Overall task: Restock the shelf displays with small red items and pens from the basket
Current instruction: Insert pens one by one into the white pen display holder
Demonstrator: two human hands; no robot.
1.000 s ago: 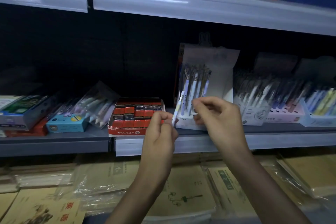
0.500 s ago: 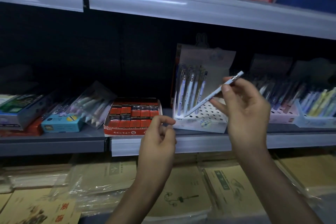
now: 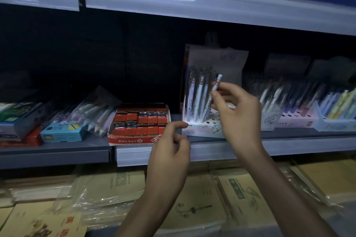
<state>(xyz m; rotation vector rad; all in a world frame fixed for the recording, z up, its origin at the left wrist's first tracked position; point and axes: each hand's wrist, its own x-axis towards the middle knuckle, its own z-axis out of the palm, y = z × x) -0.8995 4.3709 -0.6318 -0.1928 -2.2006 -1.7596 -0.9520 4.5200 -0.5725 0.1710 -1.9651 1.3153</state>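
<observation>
My right hand [image 3: 236,110] pinches a pale blue-white pen [image 3: 216,84] near its top, holding it almost upright over the white perforated pen display stand [image 3: 200,128] on the middle shelf. Several similar pens [image 3: 195,100] stand in the stand's holes at its left. My left hand [image 3: 171,144] hovers below and left of the stand, fingers loosely curled and holding nothing. A red carton of small red items [image 3: 139,124] sits on the shelf just left of the stand. No basket is in view.
More pen displays [image 3: 300,109] fill the shelf to the right. Boxed and bagged stationery [image 3: 63,131] lies at the left. The upper shelf [image 3: 212,4] overhangs above. Wrapped notebooks [image 3: 119,188] lie on the lower level.
My right hand took the pen from my left hand, swung it from a slant to nearly upright and brought it left and down over the stand. My left hand stays low, empty.
</observation>
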